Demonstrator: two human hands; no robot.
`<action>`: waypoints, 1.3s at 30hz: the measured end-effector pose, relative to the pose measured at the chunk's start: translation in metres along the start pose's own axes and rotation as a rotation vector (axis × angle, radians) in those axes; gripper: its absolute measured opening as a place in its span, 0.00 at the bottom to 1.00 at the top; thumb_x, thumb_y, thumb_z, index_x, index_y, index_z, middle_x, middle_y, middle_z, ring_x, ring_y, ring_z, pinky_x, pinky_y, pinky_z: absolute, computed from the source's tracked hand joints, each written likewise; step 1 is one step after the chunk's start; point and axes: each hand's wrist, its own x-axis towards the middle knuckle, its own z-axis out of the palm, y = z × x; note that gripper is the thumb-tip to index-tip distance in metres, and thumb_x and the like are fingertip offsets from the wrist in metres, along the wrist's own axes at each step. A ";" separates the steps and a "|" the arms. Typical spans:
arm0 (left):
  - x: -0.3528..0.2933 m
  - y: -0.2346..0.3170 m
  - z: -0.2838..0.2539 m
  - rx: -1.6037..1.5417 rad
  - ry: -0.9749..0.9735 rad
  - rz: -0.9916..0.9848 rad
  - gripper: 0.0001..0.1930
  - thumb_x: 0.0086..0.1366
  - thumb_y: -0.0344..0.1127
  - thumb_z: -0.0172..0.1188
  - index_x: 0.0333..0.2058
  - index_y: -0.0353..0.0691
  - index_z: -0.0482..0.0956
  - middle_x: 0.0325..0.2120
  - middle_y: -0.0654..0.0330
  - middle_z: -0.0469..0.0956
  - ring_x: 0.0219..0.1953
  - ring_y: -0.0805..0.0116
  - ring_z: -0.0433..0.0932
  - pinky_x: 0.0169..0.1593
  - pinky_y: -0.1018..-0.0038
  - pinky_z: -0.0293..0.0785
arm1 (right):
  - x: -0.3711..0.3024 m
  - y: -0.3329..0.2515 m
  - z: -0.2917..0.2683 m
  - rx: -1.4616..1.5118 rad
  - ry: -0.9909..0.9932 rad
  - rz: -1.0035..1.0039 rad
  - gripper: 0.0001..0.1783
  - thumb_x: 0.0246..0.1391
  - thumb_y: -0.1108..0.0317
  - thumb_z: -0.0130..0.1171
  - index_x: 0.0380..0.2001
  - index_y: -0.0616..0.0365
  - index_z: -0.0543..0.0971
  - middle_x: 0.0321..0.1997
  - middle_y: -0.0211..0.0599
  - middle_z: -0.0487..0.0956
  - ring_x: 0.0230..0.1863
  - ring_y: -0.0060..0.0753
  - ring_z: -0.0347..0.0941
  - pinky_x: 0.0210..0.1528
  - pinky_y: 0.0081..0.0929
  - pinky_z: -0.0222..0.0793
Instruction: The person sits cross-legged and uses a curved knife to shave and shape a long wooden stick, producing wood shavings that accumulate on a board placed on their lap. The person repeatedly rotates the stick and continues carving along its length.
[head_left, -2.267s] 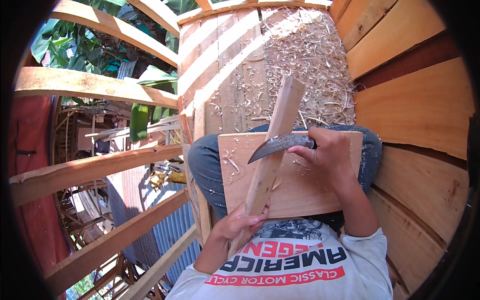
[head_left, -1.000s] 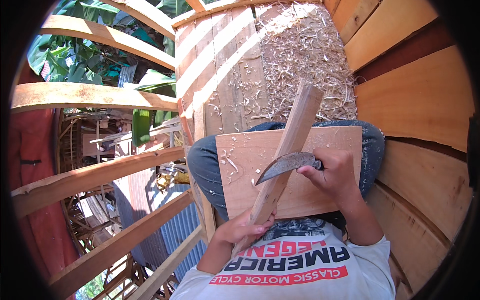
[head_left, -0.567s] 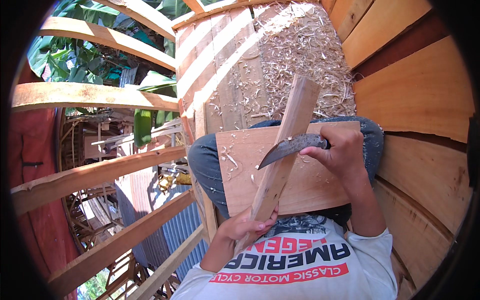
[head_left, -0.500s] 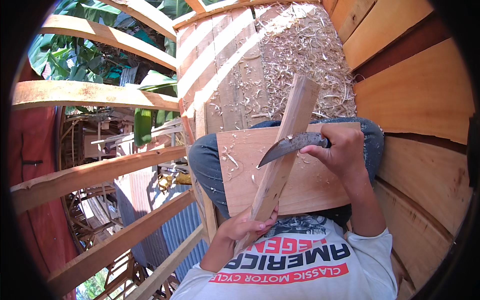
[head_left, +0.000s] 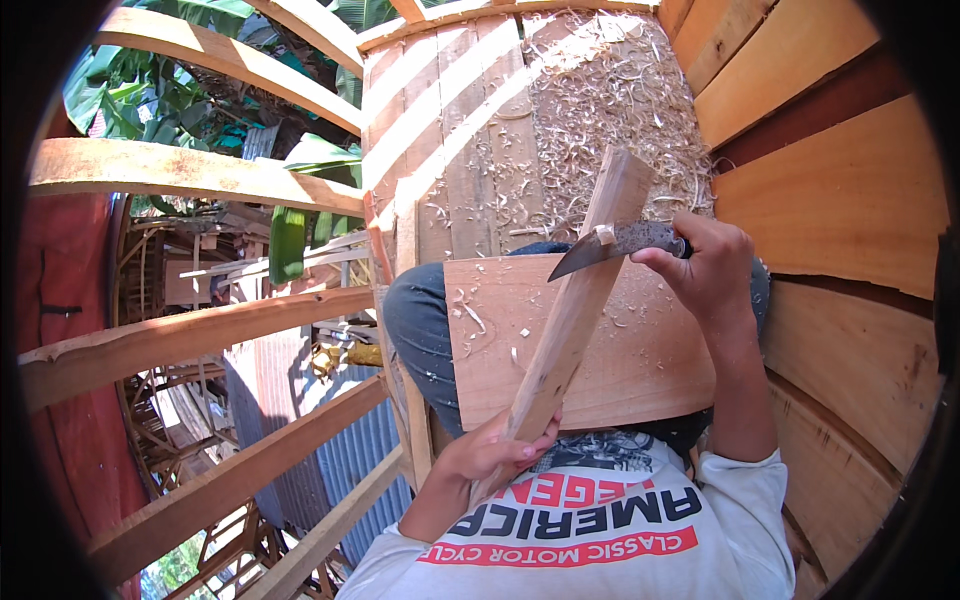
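My left hand [head_left: 497,446] is closed round the near end of a long piece of wood [head_left: 563,350], close to my shirt. The piece slants away to the upper right over a flat wooden board [head_left: 660,365] lying across my lap. My right hand [head_left: 708,268] grips the handle of a knife [head_left: 612,243] with a broad, curved, spotted blade. The blade lies across the wood's upper part, its tip pointing left. A small pale shaving [head_left: 605,234] sits against the blade. Most of the handle is hidden in my fist.
Curly wood shavings [head_left: 620,110] cover much of the plank floor [head_left: 465,130] ahead. Wooden wall boards [head_left: 830,190] rise close on my right. On the left runs an open railing of wooden slats [head_left: 200,335], with leaves and corrugated sheets beyond.
My right hand and the knife have moved up and to the right along the wood, towards its far end. A shaving now shows at the blade. The left hand keeps its hold.
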 end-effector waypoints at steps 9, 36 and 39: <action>0.003 -0.013 -0.007 0.136 -0.043 0.023 0.34 0.53 0.44 0.61 0.53 0.33 0.59 0.31 0.64 0.65 0.29 0.78 0.64 0.32 0.82 0.63 | 0.014 0.049 0.022 0.283 0.160 0.332 0.39 0.52 0.30 0.51 0.09 0.55 0.62 0.08 0.27 0.58 0.11 0.27 0.58 0.16 0.27 0.53; 0.002 -0.003 0.010 0.217 0.116 0.045 0.34 0.57 0.48 0.61 0.55 0.34 0.58 0.33 0.63 0.65 0.31 0.78 0.63 0.33 0.82 0.62 | -0.029 -0.009 0.001 0.261 -0.094 0.065 0.36 0.39 0.29 0.60 0.13 0.55 0.74 0.11 0.37 0.70 0.13 0.40 0.70 0.17 0.33 0.63; 0.002 -0.005 0.012 0.230 0.101 0.088 0.34 0.58 0.46 0.60 0.56 0.34 0.58 0.33 0.63 0.64 0.31 0.78 0.62 0.34 0.82 0.62 | -0.024 -0.005 -0.004 0.098 -0.120 0.037 0.38 0.38 0.26 0.59 0.11 0.55 0.70 0.10 0.35 0.68 0.12 0.39 0.69 0.17 0.32 0.63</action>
